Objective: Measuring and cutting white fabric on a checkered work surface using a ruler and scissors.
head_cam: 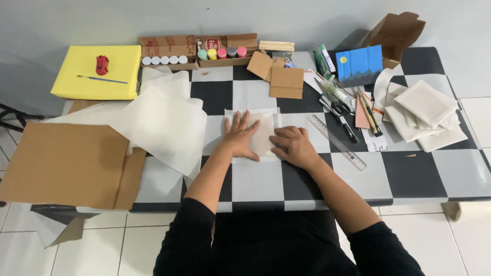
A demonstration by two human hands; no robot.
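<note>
My left hand [239, 136] lies flat, fingers spread, on a small square wrapped in thin white paper [264, 130] at the middle of the black-and-white checkered table [419, 171]. My right hand [293, 145] presses the paper's right edge with curled fingers. Both hands rest on the paper; neither lifts it. The square under the paper shows only as a pale shape.
Large white paper sheets [166, 122] and flat cardboard [66, 163] lie left. A yellow box [99, 71] with a red toy and brush sits far left. Paint bottles [220, 52], cardboard pieces [286, 82], a ruler [337, 140], scissors [338, 110], a blue painting [359, 65] and white canvases [424, 110] lie behind and right.
</note>
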